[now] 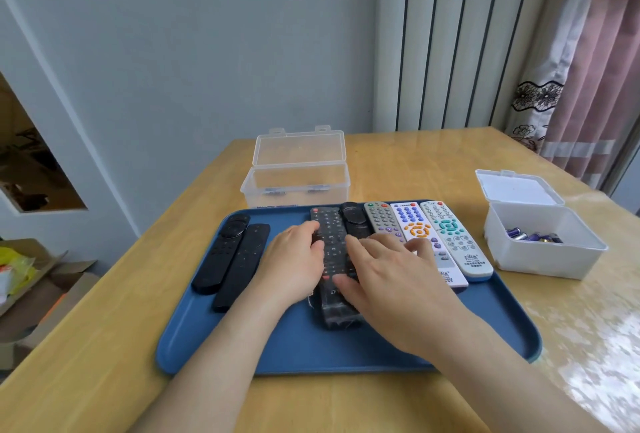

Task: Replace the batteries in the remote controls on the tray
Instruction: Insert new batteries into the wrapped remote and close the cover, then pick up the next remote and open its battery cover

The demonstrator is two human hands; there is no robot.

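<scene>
While the black remote (329,228) lies on the tray (311,346), the left grip (294,259) clasps its left edge and the right grip (384,273) rests flat, fingers apart, across it.

The right hand (391,280) covers parts of the long black remote (329,226) and grey remote (381,219).

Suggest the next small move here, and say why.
Probably lift the long black remote off the blue tray and turn it over: the left hand and right hand both rest on it and its buttons face up, so the battery cover is likely underneath.
</scene>
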